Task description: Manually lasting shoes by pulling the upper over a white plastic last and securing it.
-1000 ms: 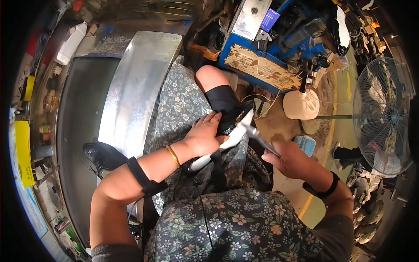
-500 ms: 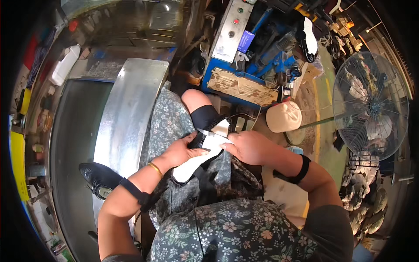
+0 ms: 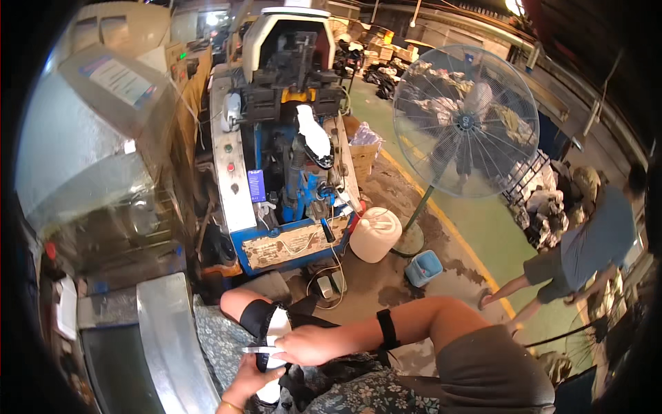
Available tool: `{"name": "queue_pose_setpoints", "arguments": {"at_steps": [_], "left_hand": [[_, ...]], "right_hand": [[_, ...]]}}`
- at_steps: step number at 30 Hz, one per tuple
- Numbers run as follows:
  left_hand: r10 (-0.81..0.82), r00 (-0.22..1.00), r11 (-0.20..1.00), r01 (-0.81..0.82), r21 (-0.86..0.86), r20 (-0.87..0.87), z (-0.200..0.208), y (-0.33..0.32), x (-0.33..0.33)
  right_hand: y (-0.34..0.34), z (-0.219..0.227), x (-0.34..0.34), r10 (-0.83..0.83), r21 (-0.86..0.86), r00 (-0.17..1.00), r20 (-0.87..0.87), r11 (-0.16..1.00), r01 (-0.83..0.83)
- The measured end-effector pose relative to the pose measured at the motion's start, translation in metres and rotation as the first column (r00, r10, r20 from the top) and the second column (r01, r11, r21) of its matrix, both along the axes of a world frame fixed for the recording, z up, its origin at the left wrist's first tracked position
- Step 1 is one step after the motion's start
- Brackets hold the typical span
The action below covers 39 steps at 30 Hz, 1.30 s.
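A black shoe upper with a white underside (image 3: 278, 321) rests sole-up on my lap, over floral cloth (image 3: 224, 348). My left hand (image 3: 247, 381) grips its lower part, thumb on the white surface. Closed fingers of my right hand (image 3: 308, 345) hold a thin, shiny, knife-like blade (image 3: 258, 350) that lies across the shoe upper and points left. The handle is hidden in my fist, so the exact kind of tool cannot be made out.
A blue-framed machine (image 3: 289, 241) ahead carries another white-bottomed shoe (image 3: 314, 140). A metal sheet (image 3: 165, 324) borders a dark belt (image 3: 114, 369) at left. Right are a plastic jug (image 3: 376, 234), blue bucket (image 3: 423, 268), large fan (image 3: 465, 123) and a bending person (image 3: 594, 238).
The view has swung up and to the right, bringing the whole machine and another person into sight. Both hands stay on the shoe upper, the blade still in my right hand.
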<state>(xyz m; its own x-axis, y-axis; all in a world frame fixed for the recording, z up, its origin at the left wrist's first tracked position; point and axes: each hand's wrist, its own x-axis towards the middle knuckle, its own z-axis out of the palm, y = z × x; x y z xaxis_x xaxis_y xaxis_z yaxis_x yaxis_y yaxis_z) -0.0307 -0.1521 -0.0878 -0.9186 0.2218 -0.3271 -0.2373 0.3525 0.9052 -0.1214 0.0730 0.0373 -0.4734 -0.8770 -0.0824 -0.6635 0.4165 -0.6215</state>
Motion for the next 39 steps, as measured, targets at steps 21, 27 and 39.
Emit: {"name": "queue_pose_setpoints", "arguments": {"at_steps": [21,27,39], "left_hand": [[0.328,0.932,0.886,-0.360,-0.294,-0.152,0.134,-0.018,0.144],[0.466,0.880,0.874,-0.442,0.200,-0.091,0.091,-0.038,0.180],[0.869,0.476,0.462,-0.878,-0.127,-0.137,0.105,-0.089,-0.023]], "right_hand": [[-0.288,-0.098,0.014,0.587,-0.031,0.771,0.246,0.800,-0.599],[-0.142,-0.031,-0.063,0.709,-0.005,0.649,0.275,0.676,-0.737],[-0.069,-0.025,-0.021,0.293,-0.427,0.592,0.751,0.899,0.097]]}}
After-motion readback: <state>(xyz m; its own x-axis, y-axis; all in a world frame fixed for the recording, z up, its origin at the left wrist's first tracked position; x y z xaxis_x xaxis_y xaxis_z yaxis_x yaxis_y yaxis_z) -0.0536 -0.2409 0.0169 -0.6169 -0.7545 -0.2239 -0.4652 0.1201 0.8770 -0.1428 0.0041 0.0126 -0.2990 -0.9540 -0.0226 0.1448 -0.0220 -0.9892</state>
